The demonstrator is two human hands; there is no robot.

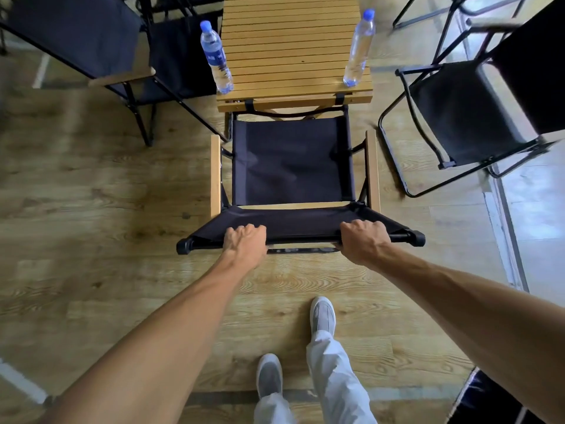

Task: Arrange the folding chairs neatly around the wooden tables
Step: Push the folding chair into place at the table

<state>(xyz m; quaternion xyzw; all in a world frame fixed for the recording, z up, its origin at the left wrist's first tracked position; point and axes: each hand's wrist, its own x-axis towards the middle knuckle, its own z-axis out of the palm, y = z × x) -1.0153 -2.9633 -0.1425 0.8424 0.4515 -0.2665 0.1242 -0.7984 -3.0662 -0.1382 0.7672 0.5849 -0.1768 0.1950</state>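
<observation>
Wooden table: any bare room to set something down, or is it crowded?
The slatted wooden table is bare between the left bottle and right bottle. Its near edge is crowded: the held chair sits against it, with chairs on both sides.

Chair [292, 166] front meets worktop [293, 99] near edge; bottles [215, 56] at both near corners; side chairs [464, 117] flank, floor gaps between.

Likely a meeting room: folding chairs [292, 166] ring a slatted table [293, 50] bearing water bottles [215, 58].

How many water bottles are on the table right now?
2. One bottle stands at the wooden table's near-left corner, the other at its near-right corner. The table's far end is out of frame.
</observation>
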